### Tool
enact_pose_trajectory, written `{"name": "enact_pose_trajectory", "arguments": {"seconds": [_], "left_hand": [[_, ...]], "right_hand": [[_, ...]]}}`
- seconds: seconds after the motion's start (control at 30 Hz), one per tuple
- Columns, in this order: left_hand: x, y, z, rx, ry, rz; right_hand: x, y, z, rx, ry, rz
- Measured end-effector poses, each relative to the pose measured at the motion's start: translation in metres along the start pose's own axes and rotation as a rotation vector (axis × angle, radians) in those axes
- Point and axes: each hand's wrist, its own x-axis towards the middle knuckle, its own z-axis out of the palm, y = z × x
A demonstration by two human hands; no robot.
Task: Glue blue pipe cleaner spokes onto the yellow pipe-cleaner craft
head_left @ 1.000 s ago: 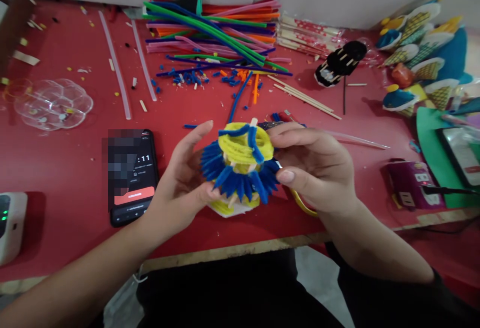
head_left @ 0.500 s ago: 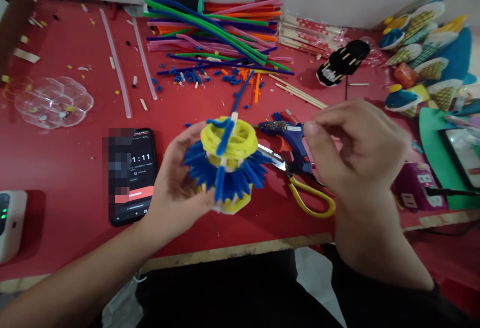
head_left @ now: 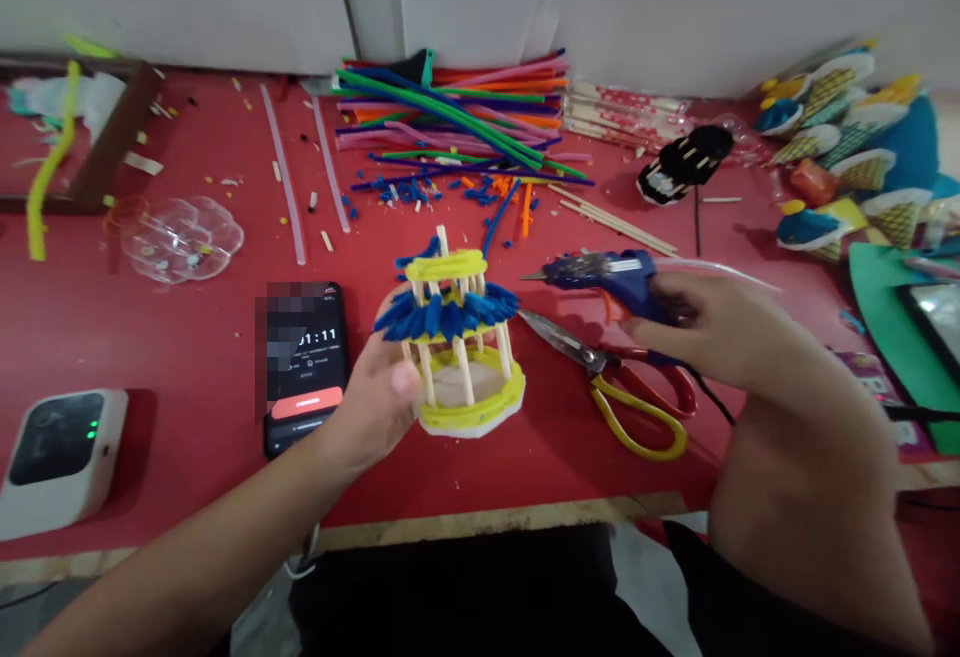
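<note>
My left hand (head_left: 382,392) grips a small tiered pavilion model (head_left: 465,377) from its left side, the thumb against its lower posts. The model has a white-edged base, yellow pipe-cleaner rings, pale stick columns and a fringe of blue pipe-cleaner pieces. A pale stick stands up from its top ring. My right hand (head_left: 697,327) is wrapped around the handle of a blue hot glue gun (head_left: 622,272), whose nozzle points left toward the model, apart from it. Scissors (head_left: 600,362) with yellow and red handles lie beneath the gun, half open.
Pipe cleaners (head_left: 450,112) are heaped at the back, with blue and orange snippets in front. A black model (head_left: 682,162) and several cone-shaped crafts (head_left: 840,137) stand right. On the left are a phone (head_left: 307,357), a clear flower-shaped tray (head_left: 184,242) and a white device (head_left: 64,462).
My right hand has gone from empty above the table to holding the glue gun, now lifted. My left hand has tipped the model from its top view to a side view.
</note>
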Motion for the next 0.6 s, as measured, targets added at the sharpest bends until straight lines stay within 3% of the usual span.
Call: {"name": "enact_pose_trajectory", "arguments": {"seconds": [0.1,0.2,0.37,0.47,0.6], "left_hand": [[-0.004,-0.009,-0.005,0.025,0.003,0.044],[-0.005,-0.007,-0.003,0.175,0.031,0.132],[-0.006,-0.004,0.006,0.285,0.062,0.299],[-0.008,-0.008,0.009,0.299,0.01,0.292],[-0.009,-0.008,0.009,0.311,-0.004,0.327]], "right_hand": [[-0.003,0.005,-0.005,0.283,0.113,0.037],[-0.002,-0.009,0.003,0.524,0.227,0.047],[-0.002,-0.031,0.027,0.464,0.473,0.19],[-0.007,-0.031,0.04,0.568,0.436,0.068],[-0.021,-0.029,0.052,0.709,0.269,-0.071]]}}
